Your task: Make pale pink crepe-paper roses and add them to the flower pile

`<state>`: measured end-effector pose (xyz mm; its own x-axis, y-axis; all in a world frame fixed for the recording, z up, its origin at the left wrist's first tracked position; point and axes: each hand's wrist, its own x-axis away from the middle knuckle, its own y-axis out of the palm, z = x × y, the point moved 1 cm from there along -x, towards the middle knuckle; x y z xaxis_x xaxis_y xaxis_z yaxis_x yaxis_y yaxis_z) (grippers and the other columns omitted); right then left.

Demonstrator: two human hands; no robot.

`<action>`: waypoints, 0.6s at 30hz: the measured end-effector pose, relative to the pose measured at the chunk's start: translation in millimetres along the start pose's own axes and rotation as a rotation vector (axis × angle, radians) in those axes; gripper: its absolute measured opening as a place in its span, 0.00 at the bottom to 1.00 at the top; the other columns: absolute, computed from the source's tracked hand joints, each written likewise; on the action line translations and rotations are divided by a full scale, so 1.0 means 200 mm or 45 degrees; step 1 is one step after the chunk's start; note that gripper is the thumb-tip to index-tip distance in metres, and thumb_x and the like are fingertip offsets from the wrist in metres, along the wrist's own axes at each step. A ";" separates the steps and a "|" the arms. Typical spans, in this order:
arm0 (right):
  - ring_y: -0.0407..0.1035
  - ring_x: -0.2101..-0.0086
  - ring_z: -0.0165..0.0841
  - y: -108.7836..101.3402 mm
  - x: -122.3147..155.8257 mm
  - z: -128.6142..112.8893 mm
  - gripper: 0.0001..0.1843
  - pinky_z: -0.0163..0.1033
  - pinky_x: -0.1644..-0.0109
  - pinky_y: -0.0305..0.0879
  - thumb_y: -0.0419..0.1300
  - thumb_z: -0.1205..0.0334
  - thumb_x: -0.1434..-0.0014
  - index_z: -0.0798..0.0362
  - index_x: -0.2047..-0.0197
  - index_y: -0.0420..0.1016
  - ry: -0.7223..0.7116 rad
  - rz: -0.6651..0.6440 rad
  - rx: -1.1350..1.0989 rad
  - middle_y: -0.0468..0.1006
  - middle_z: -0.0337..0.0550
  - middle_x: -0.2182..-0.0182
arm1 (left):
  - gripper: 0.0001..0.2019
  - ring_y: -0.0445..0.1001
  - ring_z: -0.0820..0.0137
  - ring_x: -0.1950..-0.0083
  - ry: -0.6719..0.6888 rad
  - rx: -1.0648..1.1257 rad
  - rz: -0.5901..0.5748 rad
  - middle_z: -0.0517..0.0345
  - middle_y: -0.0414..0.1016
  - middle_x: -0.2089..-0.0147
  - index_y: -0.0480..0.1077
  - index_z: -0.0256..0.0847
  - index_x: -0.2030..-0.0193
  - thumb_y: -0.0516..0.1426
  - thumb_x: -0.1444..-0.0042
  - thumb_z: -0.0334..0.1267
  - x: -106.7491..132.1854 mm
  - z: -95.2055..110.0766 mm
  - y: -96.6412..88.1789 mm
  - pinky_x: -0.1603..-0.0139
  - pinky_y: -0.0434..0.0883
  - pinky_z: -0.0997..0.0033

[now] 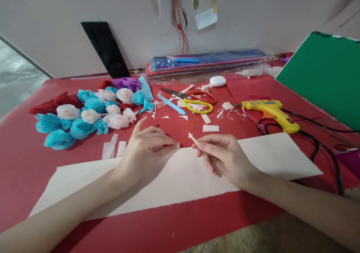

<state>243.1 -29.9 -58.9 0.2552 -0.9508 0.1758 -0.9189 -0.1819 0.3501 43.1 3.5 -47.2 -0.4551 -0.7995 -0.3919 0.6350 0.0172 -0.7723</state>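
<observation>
My right hand pinches a small rolled strip of white crepe paper between thumb and fingertips, its frayed end pointing up and left. Just left of it, my left hand has thumb and index finger closed at a tiny white bit, too small to name; its little finger is raised. Under both hands lies a long sheet of white paper. Beyond the left hand, blue, white, red and purple paper flowers are heaped, with cut white strips in front of them.
Scissors with red and yellow handles lie among paper scraps, beside a light blue pen. A yellow glue gun with a black cord rests at right, near a green board. A black phone leans on the wall.
</observation>
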 end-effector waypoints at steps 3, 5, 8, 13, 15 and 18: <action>0.60 0.87 0.20 0.00 0.00 0.00 0.08 0.28 0.86 0.52 0.64 0.61 0.45 0.56 0.72 0.79 -0.006 0.000 0.003 0.72 0.36 0.81 | 0.12 0.77 0.65 0.67 0.016 0.010 -0.006 0.61 0.83 0.73 0.76 0.46 0.73 0.55 0.42 0.41 0.00 0.00 0.00 0.35 0.53 0.42; 0.60 0.87 0.20 0.00 -0.01 0.01 0.08 0.28 0.86 0.52 0.64 0.62 0.44 0.56 0.72 0.79 -0.006 -0.001 0.003 0.73 0.36 0.80 | 0.11 0.77 0.66 0.68 0.013 0.012 -0.007 0.62 0.82 0.73 0.76 0.46 0.73 0.55 0.42 0.40 0.00 0.01 -0.01 0.36 0.54 0.43; 0.60 0.86 0.20 0.00 -0.01 0.01 0.08 0.28 0.86 0.53 0.64 0.62 0.44 0.56 0.71 0.79 -0.006 -0.004 0.005 0.73 0.37 0.80 | 0.10 0.77 0.66 0.69 0.006 0.009 -0.004 0.62 0.82 0.73 0.76 0.46 0.73 0.55 0.43 0.38 -0.01 0.01 -0.01 0.36 0.56 0.44; 0.60 0.87 0.20 -0.01 0.00 0.01 0.08 0.29 0.87 0.51 0.64 0.60 0.44 0.56 0.71 0.79 -0.007 -0.006 0.004 0.74 0.37 0.80 | 0.11 0.76 0.62 0.60 0.017 -0.008 0.019 0.58 0.83 0.65 0.76 0.48 0.75 0.56 0.44 0.40 -0.01 -0.01 -0.01 0.38 0.56 0.41; 0.60 0.86 0.20 -0.01 0.00 0.01 0.08 0.29 0.86 0.52 0.64 0.60 0.44 0.56 0.71 0.79 -0.006 -0.009 0.006 0.74 0.37 0.79 | 0.11 0.75 0.61 0.60 0.016 -0.013 0.020 0.59 0.83 0.66 0.76 0.48 0.75 0.56 0.44 0.40 -0.01 -0.01 -0.01 0.38 0.55 0.41; 0.60 0.86 0.20 -0.01 0.00 0.02 0.08 0.29 0.86 0.52 0.64 0.60 0.44 0.55 0.70 0.79 -0.005 -0.007 0.011 0.74 0.37 0.79 | 0.10 0.75 0.64 0.65 0.009 -0.019 -0.003 0.62 0.82 0.72 0.75 0.48 0.74 0.56 0.44 0.39 -0.01 0.00 -0.01 0.35 0.52 0.40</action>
<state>245.0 -30.9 -62.9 0.2590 -0.9508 0.1703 -0.9201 -0.1892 0.3428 42.8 4.5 -45.8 -0.4611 -0.7954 -0.3933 0.6243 0.0241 -0.7808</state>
